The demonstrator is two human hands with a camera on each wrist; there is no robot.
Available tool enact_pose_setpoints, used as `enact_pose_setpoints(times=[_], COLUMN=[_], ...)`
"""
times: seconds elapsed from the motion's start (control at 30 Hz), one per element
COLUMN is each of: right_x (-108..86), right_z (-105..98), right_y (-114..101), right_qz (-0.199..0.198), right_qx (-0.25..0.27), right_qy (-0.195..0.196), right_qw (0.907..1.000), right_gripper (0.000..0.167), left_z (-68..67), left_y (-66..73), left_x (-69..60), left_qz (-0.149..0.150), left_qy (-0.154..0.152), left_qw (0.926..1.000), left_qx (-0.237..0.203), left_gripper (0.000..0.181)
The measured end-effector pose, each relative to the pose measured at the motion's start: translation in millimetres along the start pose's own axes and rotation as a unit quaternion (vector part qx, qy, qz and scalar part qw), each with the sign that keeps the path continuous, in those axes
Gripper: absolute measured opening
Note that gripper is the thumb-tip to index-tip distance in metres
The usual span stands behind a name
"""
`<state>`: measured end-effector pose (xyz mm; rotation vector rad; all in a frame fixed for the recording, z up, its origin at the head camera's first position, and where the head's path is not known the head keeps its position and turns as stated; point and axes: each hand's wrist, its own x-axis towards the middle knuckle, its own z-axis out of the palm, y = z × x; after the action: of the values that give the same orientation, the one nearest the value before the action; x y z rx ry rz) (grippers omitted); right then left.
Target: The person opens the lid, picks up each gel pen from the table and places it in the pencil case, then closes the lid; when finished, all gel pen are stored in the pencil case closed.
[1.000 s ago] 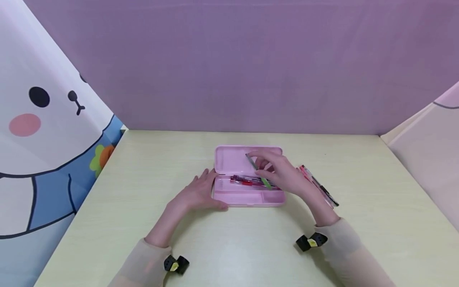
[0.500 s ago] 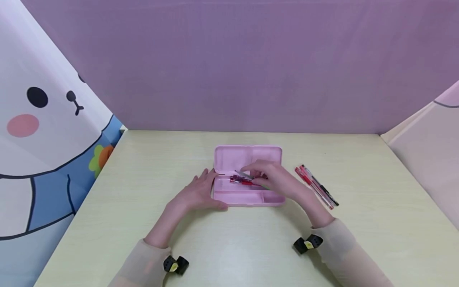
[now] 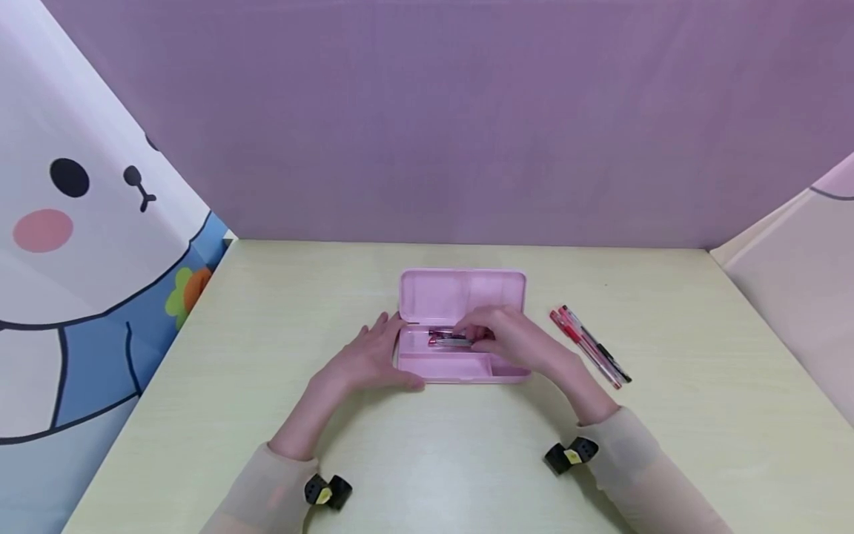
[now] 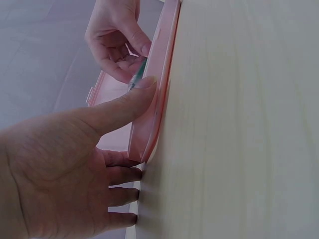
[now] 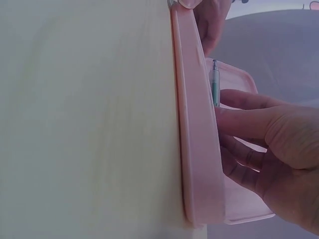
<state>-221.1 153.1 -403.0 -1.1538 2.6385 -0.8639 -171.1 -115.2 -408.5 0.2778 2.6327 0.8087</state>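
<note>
A pink pencil case (image 3: pixel 443 367) lies on the table with its lid (image 3: pixel 434 297) raised at the back. Several pens (image 3: pixel 443 334) rest in its rear compartment. My right hand (image 3: pixel 510 337) reaches into that compartment and pinches a green pen (image 5: pixel 216 89) with a clear tip, low over the other pens. Much of this pen is hidden by the fingers. At the case's left end is my left hand (image 3: pixel 370 360), its thumb (image 4: pixel 142 89) against the front wall and its straight fingers by the left side, some touching the table.
Several red and black pens (image 3: pixel 590 345) lie side by side on the pale table (image 3: pixel 427 460), right of the case. A purple cloth (image 3: pixel 427 126) stands behind the table. A cartoon-print cloth (image 3: pixel 100 259) hangs at the left.
My right hand has lowered the green pen from above the case into the rear compartment, turning it from steep to nearly level. The left hand stays in place.
</note>
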Motion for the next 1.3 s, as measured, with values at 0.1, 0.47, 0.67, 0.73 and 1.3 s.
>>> enact_pose_setpoints(times=[0.1, 0.47, 0.67, 0.73, 1.3], right_x=[0.0, -1.7, -4.8, -6.3, -54.0], right_z=[1, 0, -5, -8, -61], right_y=[0, 0, -1, -1, 35], right_qz=[0.000, 0.008, 0.023, 0.026, 0.072], right_qx=[-0.003, 0.001, -0.014, -0.013, 0.037], right_qy=[0.000, 0.001, 0.007, 0.014, 0.174], right_qw=[1.0000, 1.0000, 0.9996, 0.9995, 0.9813], right_gripper=[0.028, 0.030, 0.030, 0.029, 0.043], left_z=[0.0, -0.7, -1.1, -1.1, -0.4], left_y=[0.6, 1.4, -0.2, -0.2, 1.0], left_x=[-0.5, -1.5, -1.3, -1.2, 2.2], left_qz=[-0.001, -0.003, 0.000, 0.000, 0.005], left_qy=[0.000, -0.001, 0.000, 0.001, 0.003], left_qw=[1.0000, 1.0000, 1.0000, 1.0000, 1.0000], left_qx=[0.002, 0.003, 0.005, 0.005, 0.002], left_gripper=[0.112, 0.112, 0.112, 0.112, 0.111])
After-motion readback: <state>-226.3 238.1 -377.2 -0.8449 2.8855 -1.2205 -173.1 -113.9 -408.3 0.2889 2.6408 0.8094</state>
